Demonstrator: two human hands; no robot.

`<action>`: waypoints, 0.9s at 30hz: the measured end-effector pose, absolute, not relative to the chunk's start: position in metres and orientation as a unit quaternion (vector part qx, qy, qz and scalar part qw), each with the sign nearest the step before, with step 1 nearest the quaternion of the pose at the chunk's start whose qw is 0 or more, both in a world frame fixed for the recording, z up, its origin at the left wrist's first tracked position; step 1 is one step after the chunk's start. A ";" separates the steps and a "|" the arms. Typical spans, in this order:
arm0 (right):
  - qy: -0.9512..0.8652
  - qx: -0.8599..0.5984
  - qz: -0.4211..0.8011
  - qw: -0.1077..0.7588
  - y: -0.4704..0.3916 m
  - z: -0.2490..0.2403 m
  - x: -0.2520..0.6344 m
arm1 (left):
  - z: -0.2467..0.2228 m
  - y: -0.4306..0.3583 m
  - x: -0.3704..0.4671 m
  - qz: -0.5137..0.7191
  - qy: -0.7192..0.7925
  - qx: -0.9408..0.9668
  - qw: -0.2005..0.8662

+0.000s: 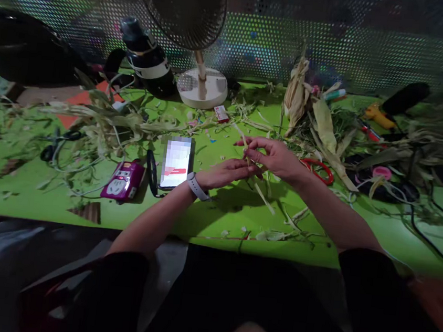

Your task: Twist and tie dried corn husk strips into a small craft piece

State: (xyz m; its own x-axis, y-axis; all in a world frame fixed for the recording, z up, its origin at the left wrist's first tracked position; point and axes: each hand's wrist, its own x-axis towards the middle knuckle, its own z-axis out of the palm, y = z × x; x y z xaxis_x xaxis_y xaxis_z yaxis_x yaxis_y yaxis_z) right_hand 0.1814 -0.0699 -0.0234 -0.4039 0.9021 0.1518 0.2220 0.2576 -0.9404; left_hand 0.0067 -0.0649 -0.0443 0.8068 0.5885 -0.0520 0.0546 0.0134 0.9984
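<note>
Over a bright green surface (208,217) strewn with dry husk scraps, a person's right hand (272,158) pinches a thin, pale husk strip (264,198) between thumb and bent fingertips, while the left hand (229,171), fingers nearly straight and close together, meets it from the other side; whether the left fingers grip it cannot be told. The strip slants between and beyond both hands, above the surface. A lit phone (176,164) and purple socket block (123,180) lie left, a white-based fan (202,92) stands behind, and husks (324,125) heap to the right.
</note>
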 end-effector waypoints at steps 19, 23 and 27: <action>-0.720 -0.486 0.450 0.209 -0.055 -0.004 0.226 | -0.060 -0.063 0.008 0.238 0.298 0.477 0.792; -0.629 -0.478 0.520 0.325 -0.054 -0.011 0.216 | -0.059 -0.066 0.012 0.284 0.313 0.502 0.755; -0.521 -0.452 0.615 0.383 -0.059 -0.017 0.199 | -0.058 -0.069 0.016 0.320 0.283 0.496 0.756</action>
State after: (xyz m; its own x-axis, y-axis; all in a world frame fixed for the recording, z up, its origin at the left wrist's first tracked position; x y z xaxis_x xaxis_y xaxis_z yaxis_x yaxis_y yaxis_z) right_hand 0.1986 -0.0590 -0.0171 -0.2975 0.9417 -0.1570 0.0000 -0.1644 -0.9864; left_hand 0.0162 -0.0690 -0.0583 0.6351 0.7643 -0.1116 -0.2024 0.3041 0.9309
